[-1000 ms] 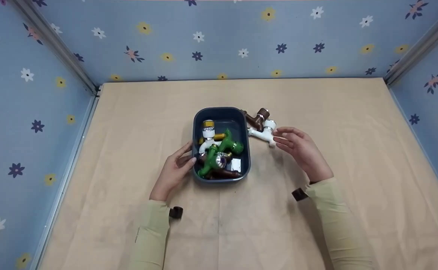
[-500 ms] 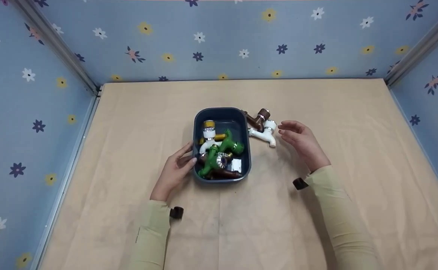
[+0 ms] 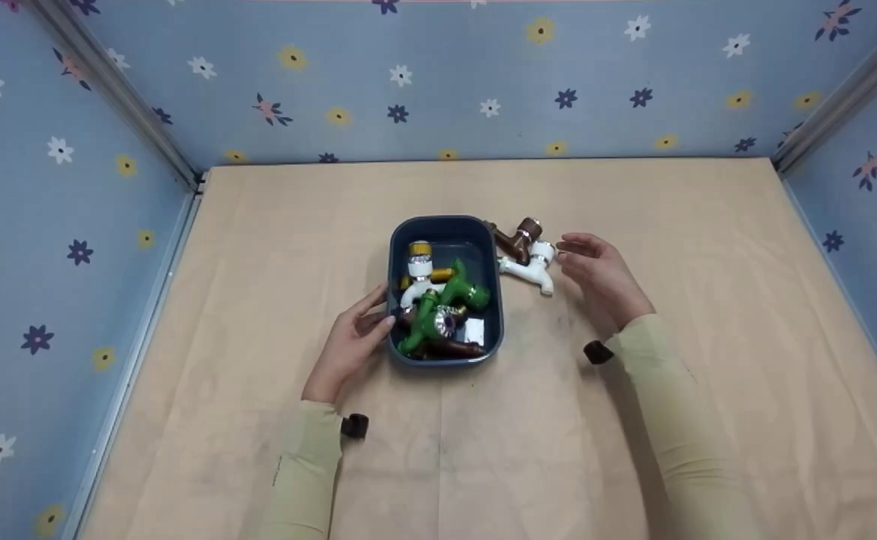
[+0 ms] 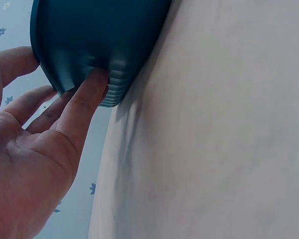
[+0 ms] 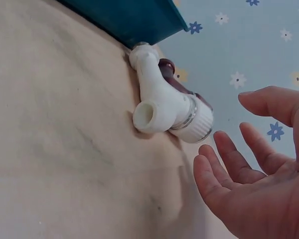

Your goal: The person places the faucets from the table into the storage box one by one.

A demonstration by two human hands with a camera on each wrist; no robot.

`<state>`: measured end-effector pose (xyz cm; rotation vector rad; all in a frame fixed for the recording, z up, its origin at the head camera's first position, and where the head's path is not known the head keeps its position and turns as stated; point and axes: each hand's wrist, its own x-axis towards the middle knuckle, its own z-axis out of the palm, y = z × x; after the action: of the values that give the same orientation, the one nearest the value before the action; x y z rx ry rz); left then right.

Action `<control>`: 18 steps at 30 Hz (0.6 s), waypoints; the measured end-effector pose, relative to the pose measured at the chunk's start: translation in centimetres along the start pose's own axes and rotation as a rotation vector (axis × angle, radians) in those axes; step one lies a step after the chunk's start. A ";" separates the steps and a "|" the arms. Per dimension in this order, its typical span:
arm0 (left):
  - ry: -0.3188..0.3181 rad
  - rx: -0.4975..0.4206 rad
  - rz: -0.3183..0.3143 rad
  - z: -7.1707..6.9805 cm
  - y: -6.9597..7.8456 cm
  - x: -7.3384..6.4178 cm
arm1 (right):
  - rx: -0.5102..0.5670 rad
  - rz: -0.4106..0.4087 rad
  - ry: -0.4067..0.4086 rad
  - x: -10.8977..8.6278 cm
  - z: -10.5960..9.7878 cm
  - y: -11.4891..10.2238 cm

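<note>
A dark blue plastic bin (image 3: 498,330) stands on the table with several taps inside. My left hand (image 3: 344,345) rests its fingers and thumb against the bin's left side, near the rim; in the left wrist view the fingers lie along the outer wall. A white tap (image 3: 528,270) with a white ribbed knob lies beyond the bin's right wall. Against it lies a brown tap (image 3: 517,241), partly hidden in the right wrist view. My right hand (image 3: 603,277) hovers just right of the white tap's knob, fingers loosely bent, holding nothing.
Inside the bin are a green tap (image 3: 464,289), another green tap with a clear knob (image 3: 443,322), a white-and-yellow tap (image 3: 419,270) and brown pieces. A beige cloth (image 3: 528,450) covers the table. Blue flowered panels (image 3: 453,82) enclose its back and sides.
My right hand has drawn back from the white tap, then shifted slightly upward beside its knob. The left hand, the bin and the taps have stayed put.
</note>
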<state>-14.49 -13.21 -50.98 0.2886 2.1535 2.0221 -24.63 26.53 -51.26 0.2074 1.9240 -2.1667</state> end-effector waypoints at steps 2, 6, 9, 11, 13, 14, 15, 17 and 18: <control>-0.001 -0.009 -0.010 0.0 0.0 0.0 | -0.008 -0.003 -0.008 0.3 0.0 0.3; 0.002 -0.010 -0.013 0.0 0.0 0.0 | -0.044 -0.019 -0.010 0.9 0.1 0.9; 0.004 -0.007 -0.007 0.0 0.0 -0.1 | -0.081 -0.023 -0.008 1.2 0.1 1.0; 0.007 -0.007 -0.004 0.0 0.0 -0.1 | -0.125 -0.025 -0.007 1.4 0.2 1.0; 0.009 -0.003 -0.006 0.0 0.0 -0.1 | -0.171 -0.025 -0.010 1.5 0.4 0.8; 0.008 -0.002 -0.006 0.0 0.0 -0.1 | -0.190 -0.024 -0.008 1.6 0.5 0.8; 0.006 -0.002 -0.007 0.0 0.0 -0.1 | -0.205 -0.023 -0.012 1.7 0.6 0.7; 0.003 -0.003 -0.011 0.0 0.0 0.0 | -0.235 -0.022 -0.018 1.8 0.8 0.5; 0.000 -0.005 -0.012 0.0 -0.1 0.0 | -0.251 -0.021 -0.020 1.9 0.9 0.4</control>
<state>-14.45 -13.27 -51.03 0.2737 2.1445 2.0206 -26.28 25.44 -52.05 0.1204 2.1700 -1.9070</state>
